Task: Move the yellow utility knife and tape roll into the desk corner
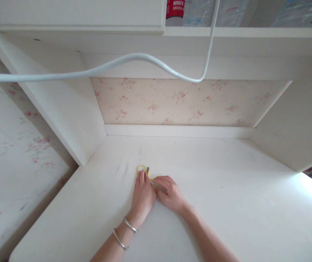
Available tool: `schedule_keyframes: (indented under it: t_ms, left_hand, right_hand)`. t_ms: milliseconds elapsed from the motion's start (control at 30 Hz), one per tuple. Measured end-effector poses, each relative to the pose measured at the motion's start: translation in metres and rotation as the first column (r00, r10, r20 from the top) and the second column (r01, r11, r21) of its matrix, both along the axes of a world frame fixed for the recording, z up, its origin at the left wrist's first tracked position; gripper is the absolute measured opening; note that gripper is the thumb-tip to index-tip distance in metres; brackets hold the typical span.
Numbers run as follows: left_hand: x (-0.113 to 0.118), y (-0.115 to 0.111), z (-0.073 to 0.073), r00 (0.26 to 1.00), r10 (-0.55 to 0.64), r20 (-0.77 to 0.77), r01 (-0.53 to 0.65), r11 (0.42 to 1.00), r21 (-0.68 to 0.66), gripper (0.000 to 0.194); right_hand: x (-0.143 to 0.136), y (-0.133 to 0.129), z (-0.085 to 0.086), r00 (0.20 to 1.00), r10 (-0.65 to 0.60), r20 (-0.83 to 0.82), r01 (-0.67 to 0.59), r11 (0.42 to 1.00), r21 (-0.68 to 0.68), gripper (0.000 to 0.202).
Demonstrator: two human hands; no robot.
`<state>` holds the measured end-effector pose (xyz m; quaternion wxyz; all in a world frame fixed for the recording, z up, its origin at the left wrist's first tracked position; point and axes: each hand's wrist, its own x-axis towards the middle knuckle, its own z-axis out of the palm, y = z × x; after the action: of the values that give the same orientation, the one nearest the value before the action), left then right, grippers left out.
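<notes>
What looks like a small pair of scissors, with a thin yellow handle loop [141, 168] and grey blade-like parts, lies on the white desktop [216, 214]. My left hand [143, 191] rests over it, fingers together and bent down onto the yellow loop, hiding much of it. One short grey piece [147, 170] sticks up beside those fingertips. Close against it, my right hand [170, 193] is closed with its fingers curled around another flat grey piece [162, 188]. How the parts join under the hands is hidden. Two silver bangles [125, 234] circle my left wrist.
White panels [295, 116] flank the desk on both sides. Overhead, a shelf [243, 32] holds clear plastic bottles, one with a red label [175, 8]. A white cable or bent arm [136, 57] crosses in front. Flowered wallpaper [172, 102] covers the wall behind.
</notes>
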<state>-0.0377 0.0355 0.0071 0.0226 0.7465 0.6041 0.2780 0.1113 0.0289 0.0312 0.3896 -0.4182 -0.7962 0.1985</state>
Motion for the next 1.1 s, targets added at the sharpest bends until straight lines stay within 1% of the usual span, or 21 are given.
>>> schedule_keyframes:
  t_ms: [67,133,200,300,367,400,467,533,600,633,700,767,800,867,933,1033,1100]
  left_hand:
    - [0.016,-0.013,0.0,1.0,-0.012,0.029,0.012,1.0,0.0,0.054]
    - [0.028,-0.023,-0.001,0.999,-0.03,0.044,0.03,1.0,0.007,0.056]
    - [0.037,-0.03,-0.005,0.997,-0.045,0.059,0.044,0.999,0.009,0.057]
    - [0.044,-0.039,-0.013,0.992,-0.065,0.106,0.067,0.998,-0.012,0.057]
    - [0.04,-0.042,-0.014,0.983,-0.084,0.161,0.092,0.995,-0.043,0.055]
    - [0.035,-0.041,-0.012,0.978,-0.091,0.188,0.103,0.993,-0.058,0.054]
    - [0.019,-0.034,-0.004,0.968,-0.108,0.228,0.128,0.989,-0.075,0.051]
    - [-0.001,-0.021,0.009,0.962,-0.13,0.24,0.152,0.986,-0.074,0.05]
    - [-0.019,-0.004,0.019,0.961,-0.165,0.22,0.19,0.977,-0.095,0.055]
    - [-0.025,0.004,0.023,0.96,-0.193,0.203,0.22,0.968,-0.121,0.058]
    - [-0.033,0.017,0.025,0.952,-0.254,0.173,0.283,0.943,-0.177,0.059]
    - [-0.035,0.023,0.023,0.942,-0.295,0.162,0.323,0.927,-0.193,0.053]
    - [-0.034,0.023,0.02,0.94,-0.3,0.162,0.328,0.927,-0.181,0.05]
    - [-0.033,0.022,0.016,0.94,-0.297,0.169,0.322,0.935,-0.147,0.045]
    - [-0.033,0.018,0.015,0.942,-0.279,0.187,0.303,0.946,-0.116,0.044]
    - [-0.031,0.011,0.021,0.938,-0.236,0.253,0.26,0.963,-0.065,0.046]
    - [-0.026,0.006,0.026,0.918,-0.252,0.306,0.278,0.959,-0.046,0.047]
  right_hand:
    - [0.014,-0.011,0.006,0.997,0.069,0.047,-0.068,0.997,-0.029,0.05]
    - [0.026,-0.02,0.011,0.99,0.101,0.096,-0.095,0.994,-0.06,0.057]
    - [0.032,-0.026,0.012,0.987,0.1,0.124,-0.09,0.993,-0.082,0.059]
    - [0.034,-0.027,0.008,0.992,0.051,0.118,-0.04,0.995,-0.092,0.057]
    - [0.033,-0.025,0.004,0.994,0.014,0.105,-0.005,0.996,-0.084,0.056]
    - [0.033,-0.024,0.003,0.995,-0.001,0.103,0.009,0.997,-0.081,0.056]
    - [0.033,-0.023,0.001,0.994,-0.018,0.107,0.028,0.996,-0.09,0.057]
    - [0.033,-0.023,0.002,0.993,-0.027,0.113,0.039,0.993,-0.107,0.058]
    - [0.033,-0.023,0.003,0.993,-0.023,0.118,0.037,0.992,-0.123,0.059]
    - [0.033,-0.023,0.004,0.993,-0.02,0.117,0.035,0.991,-0.127,0.06]
    - [0.034,-0.022,0.003,0.994,-0.016,0.108,0.031,0.99,-0.139,0.062]
    - [0.035,-0.02,0.001,0.996,-0.022,0.087,0.035,0.988,-0.149,0.067]
    - [0.035,-0.018,0.0,0.997,-0.03,0.071,0.041,0.987,-0.153,0.068]
    - [0.036,-0.015,-0.003,0.998,-0.06,0.021,0.063,0.985,-0.16,0.067]
    - [0.035,-0.013,-0.005,0.995,-0.092,-0.04,0.083,0.981,-0.176,0.062]
    - [0.033,-0.011,-0.003,0.986,-0.125,-0.106,0.1,0.971,-0.216,0.055]
    - [0.032,-0.012,-0.001,0.982,-0.134,-0.132,0.1,0.966,-0.237,0.052]
